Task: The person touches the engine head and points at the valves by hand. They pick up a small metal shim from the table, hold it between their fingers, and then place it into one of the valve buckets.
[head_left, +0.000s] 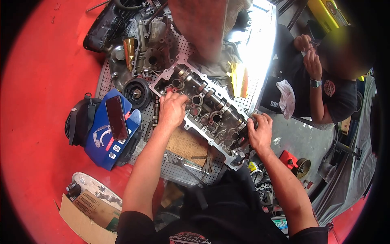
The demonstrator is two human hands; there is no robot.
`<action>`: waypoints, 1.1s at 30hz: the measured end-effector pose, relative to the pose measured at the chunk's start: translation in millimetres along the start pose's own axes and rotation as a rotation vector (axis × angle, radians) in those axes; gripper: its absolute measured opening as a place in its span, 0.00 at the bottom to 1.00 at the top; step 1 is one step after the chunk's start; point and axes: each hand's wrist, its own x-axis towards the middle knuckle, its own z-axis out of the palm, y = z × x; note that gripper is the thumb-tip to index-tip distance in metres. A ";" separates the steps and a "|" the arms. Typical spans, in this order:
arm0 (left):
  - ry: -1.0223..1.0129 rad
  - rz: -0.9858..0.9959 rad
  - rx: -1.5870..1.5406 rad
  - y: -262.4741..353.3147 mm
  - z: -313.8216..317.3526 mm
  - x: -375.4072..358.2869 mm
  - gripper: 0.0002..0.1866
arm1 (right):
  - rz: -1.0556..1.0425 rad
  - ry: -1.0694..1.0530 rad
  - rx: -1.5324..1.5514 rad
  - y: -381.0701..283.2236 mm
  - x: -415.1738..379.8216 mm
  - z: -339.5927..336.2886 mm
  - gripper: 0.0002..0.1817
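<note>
In the head view, a long silver-grey metal cylinder head (206, 106) lies on a perforated metal tabletop (172, 169), in front of the person. Its long axis runs diagonally, one end toward the upper left and the other toward the lower right, near the person's body.

Four round, dark-centred tubes stand in a row along its middle, and one metal camshaft (208, 93) with shiny lobes lies along its upper side. The flat, pale rim is pierced with bolt holes; the inside is darker, brownish and glossy in places.

The two hands are apart. The left hand (172, 107) touches the upper-left part, fingers bent over it — whether they pinch anything cannot be told. The right hand (261, 132) is at the lower-right end, fingers curled, its grip unclear.

One black ribbed pulley (137, 94) sits just beside the upper-left end. Left of that, one dark phone (116, 118) rests on a blue printed package (99, 140). One brown cardboard sheet (187, 145) lies below the cylinder head. At right, one co-worker (339, 95) holds both hands close together.
</note>
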 end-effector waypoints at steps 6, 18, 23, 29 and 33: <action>0.124 0.019 0.001 2.1 11.7 -8.4 0.10 | -0.001 0.010 0.006 1.3 -0.5 1.0 0.17; 0.213 0.033 0.036 4.2 17.4 -13.7 0.11 | 0.005 0.015 0.000 0.5 -0.6 0.9 0.16; 0.207 0.020 0.008 3.7 14.6 -14.2 0.10 | -0.001 0.021 0.011 1.3 -1.1 1.1 0.16; 0.193 -0.054 0.023 5.0 17.1 -13.6 0.07 | 0.005 0.019 0.017 -1.0 -1.4 -0.6 0.16; 0.134 -0.075 0.093 9.4 16.7 -5.0 0.05 | 0.017 0.038 0.020 -0.1 -0.3 -0.7 0.16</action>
